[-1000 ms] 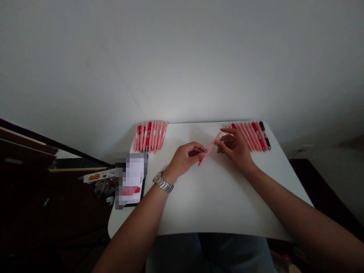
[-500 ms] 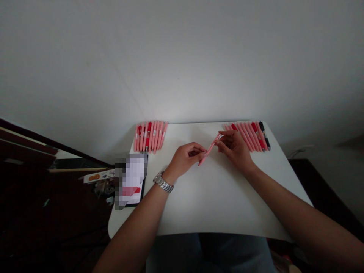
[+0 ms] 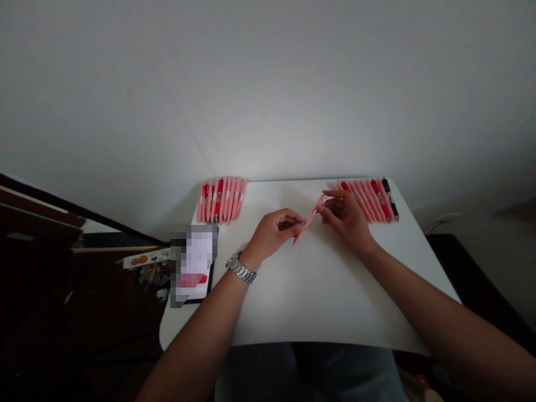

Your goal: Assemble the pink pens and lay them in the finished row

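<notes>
A pink pen [image 3: 312, 216] is held at a slant over the middle of the white table. My left hand [image 3: 278, 231], with a metal watch at its wrist, pinches the pen's lower part between thumb and fingers. At the pen's upper end, the thumb and fingers of my right hand [image 3: 344, 219] are closed around it. Behind my right hand lies a row of pens [image 3: 368, 200], mostly pink, with some red and a black one at its right end. Another row of pink and red pens [image 3: 221, 201] lies at the table's back left.
The white table [image 3: 310, 301] meets a plain wall [image 3: 268, 100] at the back. A phone [image 3: 195, 265], partly pixelated, lies at the left edge. Beyond that edge are a white box [image 3: 144, 259] and dark clutter on a lower level.
Both hands keep their grip on the pink pen, and its tilt looks nearly the same. My right fingers have shifted very slightly at the upper end.
</notes>
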The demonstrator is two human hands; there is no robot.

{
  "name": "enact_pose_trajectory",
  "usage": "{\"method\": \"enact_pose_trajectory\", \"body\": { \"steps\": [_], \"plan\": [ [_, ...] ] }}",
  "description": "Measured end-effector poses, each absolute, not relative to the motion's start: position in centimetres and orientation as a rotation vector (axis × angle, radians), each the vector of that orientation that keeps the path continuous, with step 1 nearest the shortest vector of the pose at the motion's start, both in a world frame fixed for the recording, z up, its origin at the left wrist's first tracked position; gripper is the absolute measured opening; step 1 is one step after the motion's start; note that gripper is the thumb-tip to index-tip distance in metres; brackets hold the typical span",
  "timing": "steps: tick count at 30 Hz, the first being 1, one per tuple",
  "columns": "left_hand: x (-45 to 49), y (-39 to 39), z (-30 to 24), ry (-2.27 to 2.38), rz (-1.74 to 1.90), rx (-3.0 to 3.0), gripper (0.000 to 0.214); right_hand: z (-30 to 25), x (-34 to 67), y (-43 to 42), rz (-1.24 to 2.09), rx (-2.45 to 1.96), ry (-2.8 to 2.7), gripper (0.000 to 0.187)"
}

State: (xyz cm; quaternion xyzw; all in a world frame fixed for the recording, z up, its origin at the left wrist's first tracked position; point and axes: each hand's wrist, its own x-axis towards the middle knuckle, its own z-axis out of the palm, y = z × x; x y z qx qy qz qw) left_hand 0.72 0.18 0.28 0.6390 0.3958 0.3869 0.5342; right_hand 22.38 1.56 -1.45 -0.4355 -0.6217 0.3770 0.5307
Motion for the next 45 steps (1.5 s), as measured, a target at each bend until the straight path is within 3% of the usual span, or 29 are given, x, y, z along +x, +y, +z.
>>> {"method": "enact_pose_trajectory", "body": {
  "steps": [45],
  "plan": [
    [0.59,0.12,0.25,0.96,0.911,1.588,0.022,-1.23,22.44,1.59,0.932,-1.023,-1.471,0.042]
  ]
}}
